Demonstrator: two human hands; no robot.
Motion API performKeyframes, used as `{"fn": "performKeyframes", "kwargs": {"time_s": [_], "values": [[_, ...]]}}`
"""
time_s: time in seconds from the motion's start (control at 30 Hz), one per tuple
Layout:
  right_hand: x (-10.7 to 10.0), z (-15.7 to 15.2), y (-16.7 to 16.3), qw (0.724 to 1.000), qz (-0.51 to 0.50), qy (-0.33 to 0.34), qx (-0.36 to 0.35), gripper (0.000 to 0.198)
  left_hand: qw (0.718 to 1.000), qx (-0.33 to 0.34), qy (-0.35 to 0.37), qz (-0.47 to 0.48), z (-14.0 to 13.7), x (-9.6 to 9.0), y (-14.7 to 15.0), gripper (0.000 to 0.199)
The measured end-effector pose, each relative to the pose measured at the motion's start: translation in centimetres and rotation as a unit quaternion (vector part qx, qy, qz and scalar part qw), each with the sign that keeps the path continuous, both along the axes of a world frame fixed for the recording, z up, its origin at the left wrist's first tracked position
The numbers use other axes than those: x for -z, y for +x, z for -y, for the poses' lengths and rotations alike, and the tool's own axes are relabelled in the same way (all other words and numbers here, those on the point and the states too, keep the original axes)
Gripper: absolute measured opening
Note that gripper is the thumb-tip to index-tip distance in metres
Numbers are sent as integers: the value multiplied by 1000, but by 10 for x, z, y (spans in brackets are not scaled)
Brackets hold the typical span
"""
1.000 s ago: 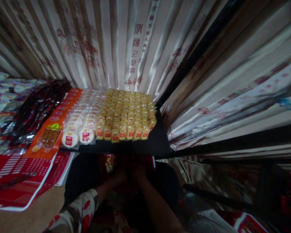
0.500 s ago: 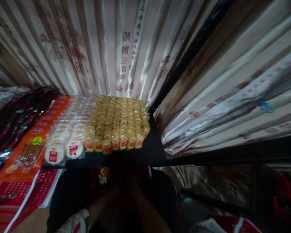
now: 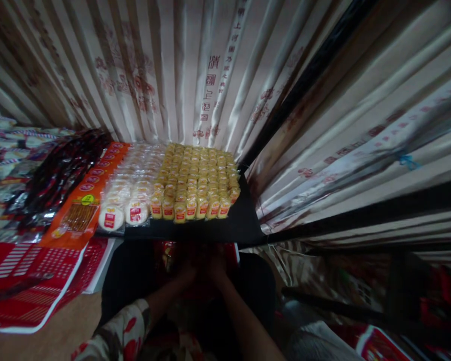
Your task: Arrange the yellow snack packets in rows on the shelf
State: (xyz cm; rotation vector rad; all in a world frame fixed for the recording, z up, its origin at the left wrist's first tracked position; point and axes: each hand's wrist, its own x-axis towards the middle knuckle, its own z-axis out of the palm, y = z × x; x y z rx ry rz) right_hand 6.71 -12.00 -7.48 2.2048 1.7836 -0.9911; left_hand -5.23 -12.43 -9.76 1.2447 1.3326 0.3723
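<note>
Below the front edge of the black table (image 3: 195, 231), my left hand (image 3: 188, 272) and my right hand (image 3: 217, 265) are close together between my knees, deep in shadow. Both reach into or over a dark red thing (image 3: 233, 253) in my lap, perhaps a basket or bag. A small shiny yellow package (image 3: 168, 253) shows at its left side, beside my left hand. The fingers of both hands are lost in the dark, so what they hold cannot be made out. On the tabletop stand rows of small wrapped yellow cakes (image 3: 195, 185), with white round wrapped biscuits (image 3: 110, 218) to their left.
Left of the biscuits lie an orange snack packet (image 3: 73, 220), dark shiny packets (image 3: 65, 173) and pale packets (image 3: 7, 145). A red perforated basket (image 3: 26, 286) sits at lower left. Pleated printed curtains (image 3: 180, 75) hang behind the table and on the right, along black frame bars (image 3: 308, 75).
The camera view has swung left and down, so the table goods appear farther right and more packets show at left. Both forearms show more fully; the hands stay low beneath the table edge.
</note>
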Motion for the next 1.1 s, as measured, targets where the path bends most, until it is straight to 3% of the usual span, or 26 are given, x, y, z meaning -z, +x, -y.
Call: {"fn": "performKeyframes", "kwargs": {"time_s": [0.1, 0.2, 0.37, 0.5, 0.6, 0.77, 1.03, 1.1], "values": [[-17, 8, 10, 999, -37, 29, 11, 43, 1000, 0, 8, 16, -2, -16, 1, 45], [-36, 15, 22, 982, -161, 86, 58, 46, 998, 4, 18, 52, -4, -36, -2, 38], [-69, 22, 34, 895, -395, 148, 143, 49, 988, 34, 128, 75, -11, -74, -8, 29], [-98, 20, 36, 837, -492, 148, 189, 46, 977, 46, 177, 106, -20, -102, -3, 15], [-115, 17, 38, 809, -516, 187, 210, 46, 974, 46, 205, 90, -27, -125, 6, 14], [-125, 15, 38, 767, -508, 293, 261, 43, 961, 69, 260, 62, -42, -158, 22, 37], [-124, 5, 55, 713, -531, 330, 317, 48, 955, 153, 234, 96, -73, -175, 53, 39], [-123, -5, 63, 704, -527, 340, 334, 49, 946, 183, 256, 79, -83, -182, 60, 43]]}}
